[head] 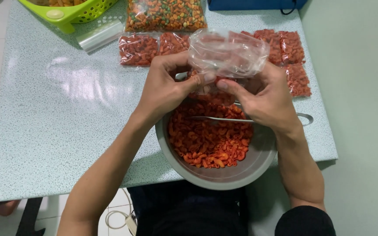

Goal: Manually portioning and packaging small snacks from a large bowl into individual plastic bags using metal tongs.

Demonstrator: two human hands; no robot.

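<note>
An empty clear plastic bag (pixel 227 51) is being held open above the grey bowl (pixel 217 172), its mouth being pinched by the fingers of the left hand (pixel 168 85) and right hand (pixel 265 97); red macaroni snacks (pixel 210 139) are lying in the bowl under a metal spoon (pixel 224 119); beyond the bowl, several filled packets (pixel 137 49) are already lying; judged partway, with much remaining unpacked.

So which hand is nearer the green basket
Left. The left hand pinches the clear bag over the bowl, on the side toward the green basket at the table's far left corner. The right hand holds the bag's other side, farther away.
</note>
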